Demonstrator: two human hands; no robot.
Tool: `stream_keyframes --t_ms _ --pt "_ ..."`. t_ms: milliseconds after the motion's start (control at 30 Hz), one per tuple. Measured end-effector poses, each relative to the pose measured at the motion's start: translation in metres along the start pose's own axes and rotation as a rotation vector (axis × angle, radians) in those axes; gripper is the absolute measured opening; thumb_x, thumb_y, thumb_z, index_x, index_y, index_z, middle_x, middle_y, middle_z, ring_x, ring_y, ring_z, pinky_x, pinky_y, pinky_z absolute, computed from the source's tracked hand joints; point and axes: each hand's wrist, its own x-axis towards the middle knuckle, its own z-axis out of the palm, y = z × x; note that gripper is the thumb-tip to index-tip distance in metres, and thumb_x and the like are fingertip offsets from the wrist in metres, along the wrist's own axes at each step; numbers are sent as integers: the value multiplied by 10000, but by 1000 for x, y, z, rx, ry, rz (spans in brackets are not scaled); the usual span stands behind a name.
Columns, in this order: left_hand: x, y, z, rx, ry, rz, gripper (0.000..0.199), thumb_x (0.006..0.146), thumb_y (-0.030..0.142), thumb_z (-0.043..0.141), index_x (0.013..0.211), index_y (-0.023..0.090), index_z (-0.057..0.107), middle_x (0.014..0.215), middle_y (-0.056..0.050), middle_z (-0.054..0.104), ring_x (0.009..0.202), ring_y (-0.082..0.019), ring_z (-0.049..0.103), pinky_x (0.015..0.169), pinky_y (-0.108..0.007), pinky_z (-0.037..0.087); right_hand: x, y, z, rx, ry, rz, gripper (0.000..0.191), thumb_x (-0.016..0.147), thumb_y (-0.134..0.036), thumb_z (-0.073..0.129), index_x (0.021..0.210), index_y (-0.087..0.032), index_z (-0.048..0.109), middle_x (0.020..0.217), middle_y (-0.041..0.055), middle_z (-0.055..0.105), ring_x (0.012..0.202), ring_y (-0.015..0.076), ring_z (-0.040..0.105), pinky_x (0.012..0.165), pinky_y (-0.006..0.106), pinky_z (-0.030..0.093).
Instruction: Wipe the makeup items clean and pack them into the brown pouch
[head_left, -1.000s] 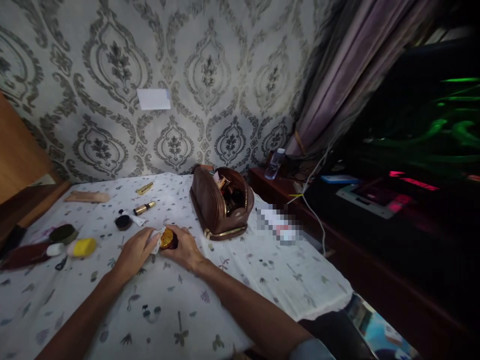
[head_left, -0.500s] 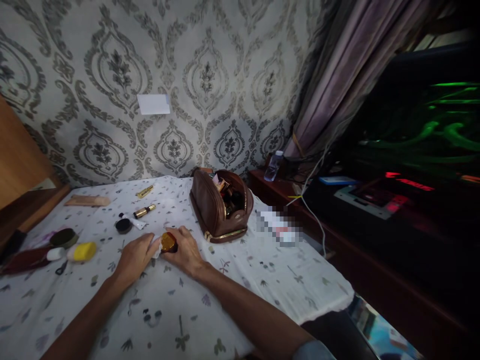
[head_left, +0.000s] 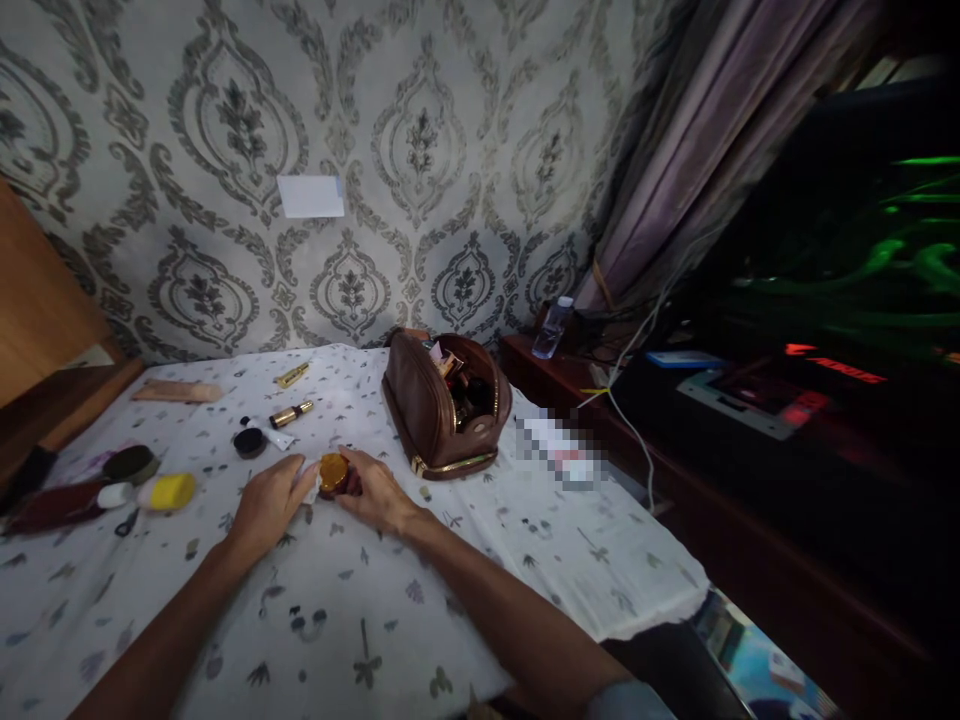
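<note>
Amber showed between the two hands: a small round jar (head_left: 333, 472) with a yellowish top, on or just above the pale printed cloth (head_left: 330, 625); whether its base touched the cloth could not be told. The right hand (head_left: 380, 495) was partly closed, its thumb and fingers curved around the jar's right side. The left hand (head_left: 270, 508) was bent inward with a crumpled white tissue (head_left: 310, 484) at its fingertips, pressed against the jar's left side — how tightly its hidden fingers were curled could not be seen.

Beyond the right hand stood a brown leather bag (head_left: 415, 400), unzipped at the top, with a jumble of small items inside. Past the left hand lay a black round container (head_left: 249, 442), a white tube (head_left: 280, 439) just beside it, a black-and-gold tube (head_left: 291, 415) and, farther back, a slim gold piece (head_left: 292, 375). Near the cloth's left edge were a yellow object (head_left: 172, 491), a dark red bottle (head_left: 56, 507) with a white cap, and a dark round lid-like disc (head_left: 130, 463). A flat beige strip (head_left: 177, 391) lay toward the wall — patterned in grey scrolls — and a clear bottle (head_left: 553, 328) stood to the right of the bag.
</note>
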Motion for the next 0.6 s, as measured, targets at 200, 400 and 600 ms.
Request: stream_keyframes --t_ms 200,400,600 --pt "-1 4 0 -17 -22 0 370 979 457 303 714 238 439 694 -20 597 689 -198 586 645 -287 380 3 -3 2 -20 81 72 723 678 -246 822 1348 -183 559 989 36 627 881 203 627 843 353 521" --pt "-4 10 0 14 -70 -6 331 998 418 344 772 224 489 788 -41 639 756 -206 610 662 -286 382 0 -9 2 -153 120 58 517 702 -315 809 1160 -142 641 1072 81 609 1021 240 599 929 378 474" --pt "-3 7 1 -5 -63 -3 348 1007 425 341 765 221 485 773 -37 629 742 -208 604 655 -292 376 4 0 -11 -51 -81 22 699 708 -245 790 1351 -184 523 949 6 650 880 183 606 851 329 484"
